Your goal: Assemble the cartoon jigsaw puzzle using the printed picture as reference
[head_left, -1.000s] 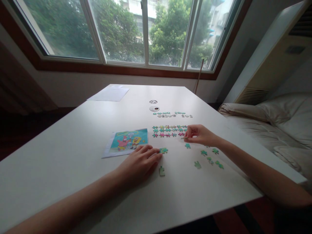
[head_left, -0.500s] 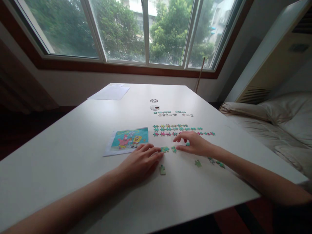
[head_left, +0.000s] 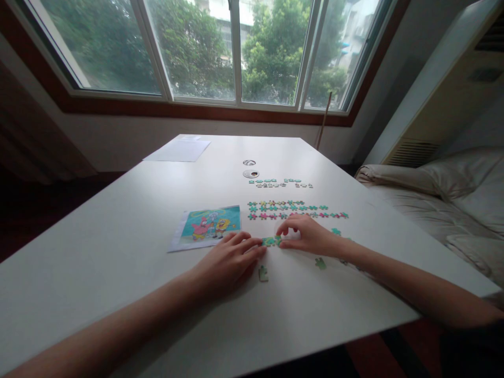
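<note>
My left hand (head_left: 234, 258) rests on the table with its fingers stretched forward. Its fingertips hold the left edge of a small strip of joined green and yellow puzzle pieces (head_left: 268, 242). From the other side, my right hand (head_left: 305, 236) pinches a green puzzle piece (head_left: 277, 240) between thumb and fingers, right against the strip's right end. Whether the two interlock cannot be made out. Nearer to me lies a loose pale green piece (head_left: 263, 273), and another green piece (head_left: 320, 263) sits below my right wrist.
A cartoon picture sheet (head_left: 212, 224) lies beyond my left hand. Rows of puzzle pieces (head_left: 287, 208) stretch behind my right hand, with more pieces (head_left: 271, 185) farther off. Two round objects (head_left: 250, 174) and white paper (head_left: 177, 150) are towards the far end of the table (head_left: 98, 236).
My right hand has moved left and closed on the green piece beside the strip. A piece formerly under that hand now shows behind its wrist. My left hand stays in place.
</note>
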Demonstrator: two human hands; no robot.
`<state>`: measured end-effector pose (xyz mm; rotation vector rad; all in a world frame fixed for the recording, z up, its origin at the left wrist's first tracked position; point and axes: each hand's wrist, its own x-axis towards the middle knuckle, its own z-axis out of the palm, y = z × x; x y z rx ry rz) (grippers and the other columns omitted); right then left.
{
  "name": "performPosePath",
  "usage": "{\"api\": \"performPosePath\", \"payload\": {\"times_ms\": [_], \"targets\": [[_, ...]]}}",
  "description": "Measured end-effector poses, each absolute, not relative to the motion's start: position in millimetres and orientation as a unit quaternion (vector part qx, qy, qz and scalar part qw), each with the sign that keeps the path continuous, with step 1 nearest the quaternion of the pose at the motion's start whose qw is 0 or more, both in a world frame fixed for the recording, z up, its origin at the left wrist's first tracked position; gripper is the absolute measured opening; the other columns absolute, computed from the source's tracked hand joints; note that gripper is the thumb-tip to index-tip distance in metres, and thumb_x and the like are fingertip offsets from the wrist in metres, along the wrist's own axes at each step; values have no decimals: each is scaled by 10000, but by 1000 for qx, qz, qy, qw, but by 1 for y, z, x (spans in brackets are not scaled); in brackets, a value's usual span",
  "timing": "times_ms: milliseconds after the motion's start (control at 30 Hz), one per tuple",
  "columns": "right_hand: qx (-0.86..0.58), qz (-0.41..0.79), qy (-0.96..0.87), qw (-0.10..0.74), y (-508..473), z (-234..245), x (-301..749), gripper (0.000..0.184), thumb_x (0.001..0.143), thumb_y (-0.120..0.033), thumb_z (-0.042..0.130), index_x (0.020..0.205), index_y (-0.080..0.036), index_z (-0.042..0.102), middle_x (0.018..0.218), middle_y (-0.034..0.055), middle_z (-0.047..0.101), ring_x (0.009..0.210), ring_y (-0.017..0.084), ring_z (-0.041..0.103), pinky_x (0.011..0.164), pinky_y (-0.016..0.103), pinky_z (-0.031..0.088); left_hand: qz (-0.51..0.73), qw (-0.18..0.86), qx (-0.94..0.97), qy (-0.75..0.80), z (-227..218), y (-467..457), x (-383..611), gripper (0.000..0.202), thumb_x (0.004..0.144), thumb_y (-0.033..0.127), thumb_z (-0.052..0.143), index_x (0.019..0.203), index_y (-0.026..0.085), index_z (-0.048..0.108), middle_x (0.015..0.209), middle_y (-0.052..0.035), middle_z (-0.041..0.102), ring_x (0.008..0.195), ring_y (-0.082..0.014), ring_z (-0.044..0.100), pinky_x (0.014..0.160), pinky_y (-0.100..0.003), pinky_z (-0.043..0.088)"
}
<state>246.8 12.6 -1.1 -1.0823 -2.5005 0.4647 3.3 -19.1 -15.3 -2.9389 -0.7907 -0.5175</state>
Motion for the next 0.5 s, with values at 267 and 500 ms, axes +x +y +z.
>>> {"api": "performPosePath", "payload": {"times_ms": [267,500], "targets": [[-362,152,-898,199,10,-1,245,198,768,-314,619,923,-194,645,825,32,653,801,152,567,769,283,398,-161,23,-953,-254,-15,-19,3,272,888,162,393,1119,176,535,1134,-72,582,972,-235,484,837,-409,415],[-360,151,-898,204,9,-1,241,128,784,-270,603,858,-187,665,820,41,661,767,143,585,779,286,412,-163,22,-953,-254,-15,-20,3,273,887,168,396,1120,178,537,1133,-72,584,968,-234,484,840,-407,408]]}}
